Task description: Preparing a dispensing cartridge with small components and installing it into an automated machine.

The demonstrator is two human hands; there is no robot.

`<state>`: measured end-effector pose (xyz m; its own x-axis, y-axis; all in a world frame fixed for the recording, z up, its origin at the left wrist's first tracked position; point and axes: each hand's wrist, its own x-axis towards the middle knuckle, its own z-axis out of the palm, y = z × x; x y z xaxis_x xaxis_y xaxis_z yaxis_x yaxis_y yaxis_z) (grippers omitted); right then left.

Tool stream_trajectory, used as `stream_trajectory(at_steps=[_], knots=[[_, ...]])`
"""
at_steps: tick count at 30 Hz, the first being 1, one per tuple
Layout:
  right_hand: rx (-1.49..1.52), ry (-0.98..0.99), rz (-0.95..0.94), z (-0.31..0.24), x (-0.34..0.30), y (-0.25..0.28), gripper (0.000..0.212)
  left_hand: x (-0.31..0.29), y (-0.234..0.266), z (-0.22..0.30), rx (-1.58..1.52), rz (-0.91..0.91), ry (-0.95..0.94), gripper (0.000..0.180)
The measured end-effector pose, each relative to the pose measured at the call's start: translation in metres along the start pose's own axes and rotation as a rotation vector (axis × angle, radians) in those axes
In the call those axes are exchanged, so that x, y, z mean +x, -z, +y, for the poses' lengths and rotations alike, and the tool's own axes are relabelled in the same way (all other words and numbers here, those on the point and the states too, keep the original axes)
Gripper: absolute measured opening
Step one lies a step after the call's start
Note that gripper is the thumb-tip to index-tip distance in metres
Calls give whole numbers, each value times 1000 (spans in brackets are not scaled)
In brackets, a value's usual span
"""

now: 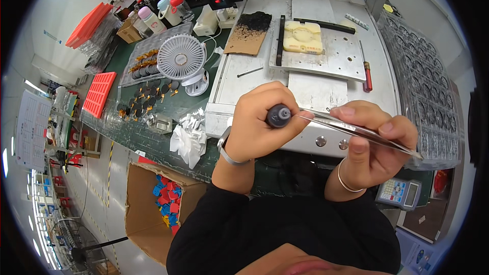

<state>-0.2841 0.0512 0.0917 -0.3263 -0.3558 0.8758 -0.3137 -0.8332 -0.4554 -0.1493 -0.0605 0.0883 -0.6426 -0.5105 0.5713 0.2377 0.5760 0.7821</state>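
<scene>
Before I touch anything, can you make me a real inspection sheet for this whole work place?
Surface: green bench, scuffed; pale metal platform on it.
Job's things: dark bottle-like object, metal tweezers.
Clutter: crumpled white tissues; small dark discs left of the white desk fan.
Hands: left hand grips the dark bottle-like object; right hand holds the tweezers.
Cables: white cable near the desk fan.
Surroundings: open cardboard box holding red, blue and yellow pieces; clear trays on the right.
</scene>
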Motion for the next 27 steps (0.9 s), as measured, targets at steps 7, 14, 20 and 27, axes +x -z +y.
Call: stream_trajectory(at_steps=[7,14,20,27], knots=[[-33,23,-47,-1,-1,0,31,-1,-3,3,237,98,-72,18],[-59,52,-192,-2,2,9,37,-2,-3,2,350,150,-105,20],[-95,80,-213,0,5,6,34,-1,0,1,433,172,-142,21],[-129,57,-248,-3,6,6,31,-2,1,0,464,169,-133,20]])
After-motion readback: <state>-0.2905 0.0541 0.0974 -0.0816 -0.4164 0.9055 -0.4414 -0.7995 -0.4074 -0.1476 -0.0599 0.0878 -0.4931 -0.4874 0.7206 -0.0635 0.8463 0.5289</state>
